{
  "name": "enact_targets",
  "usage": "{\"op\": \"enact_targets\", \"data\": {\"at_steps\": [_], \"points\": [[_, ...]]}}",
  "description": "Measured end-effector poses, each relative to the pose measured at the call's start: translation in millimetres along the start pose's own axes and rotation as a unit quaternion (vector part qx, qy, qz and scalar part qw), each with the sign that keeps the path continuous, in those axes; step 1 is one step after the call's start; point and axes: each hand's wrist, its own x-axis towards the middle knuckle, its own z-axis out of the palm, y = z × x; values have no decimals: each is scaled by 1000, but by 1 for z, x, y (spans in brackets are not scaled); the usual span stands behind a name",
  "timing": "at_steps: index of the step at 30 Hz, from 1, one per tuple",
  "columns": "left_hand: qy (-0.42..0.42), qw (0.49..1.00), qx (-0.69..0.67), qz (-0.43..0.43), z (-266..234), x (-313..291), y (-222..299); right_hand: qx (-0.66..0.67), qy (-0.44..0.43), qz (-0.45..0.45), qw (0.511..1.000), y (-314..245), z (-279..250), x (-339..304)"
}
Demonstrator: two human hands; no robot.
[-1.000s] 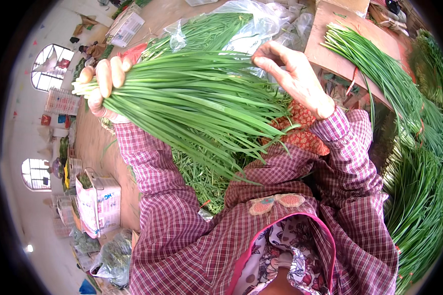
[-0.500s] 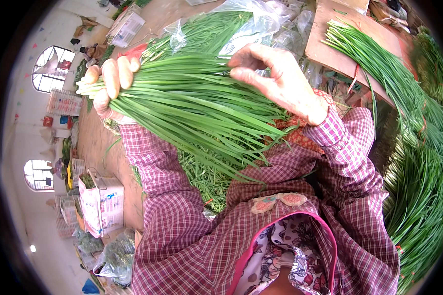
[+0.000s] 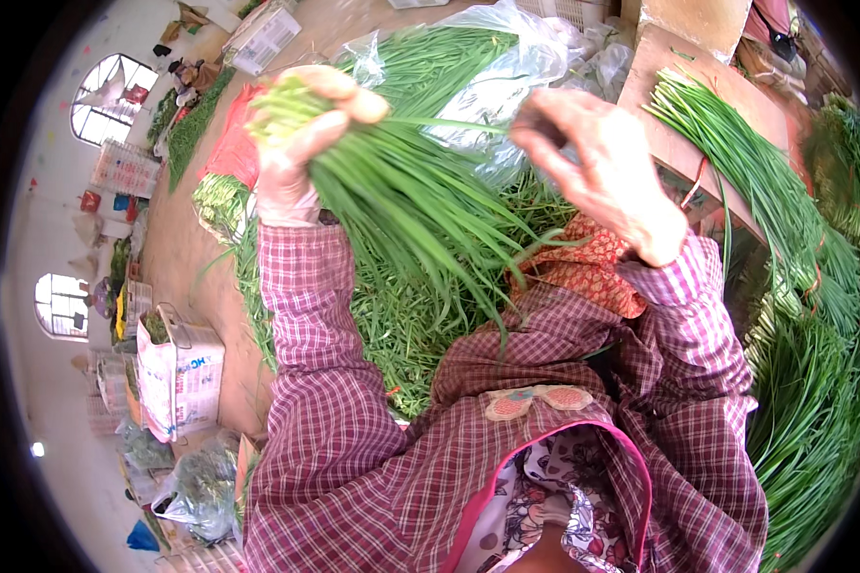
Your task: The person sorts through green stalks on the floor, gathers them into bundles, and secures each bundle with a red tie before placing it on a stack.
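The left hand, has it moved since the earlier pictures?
Yes: the left hand has moved rightward, carrying the green bunch, judged against the white box at top left.

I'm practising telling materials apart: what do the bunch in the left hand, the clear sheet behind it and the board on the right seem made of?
Bunch: fresh plant leaves, smooth-looking, with long green blades and pale ends. Sheet: probably thin, glossy plastic, being see-through and crinkled. Board: perhaps wood or plywood, matt brown and flat; its surface could be painted.
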Motion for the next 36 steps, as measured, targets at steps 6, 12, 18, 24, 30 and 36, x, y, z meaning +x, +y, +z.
{"op": "enact_targets", "data": {"at_steps": [6, 12, 18, 24, 30, 36], "points": [[5, 992, 126, -4, 13, -1, -23, -163, -58, 85, 981, 14, -76, -29], [-133, 902, 410, 39, 109, -9, -39, -186, -163, 212, 946, 57, -89, -74], [-424, 811, 397, 75, 261, -88, -116, -30, -158, 299, 941, 71, -87, -103], [-390, 647, 574, 315, 295, -145, -120, 44, -96, 375, 921, 31, -100, -112], [-485, 618, 537, 306, 312, -159, -145, 85, -162, 322, 929, -6, -71, -93], [-563, 663, 462, 172, 336, -182, -180, 53, -208, 243, 946, -13, -32, -86]]}}
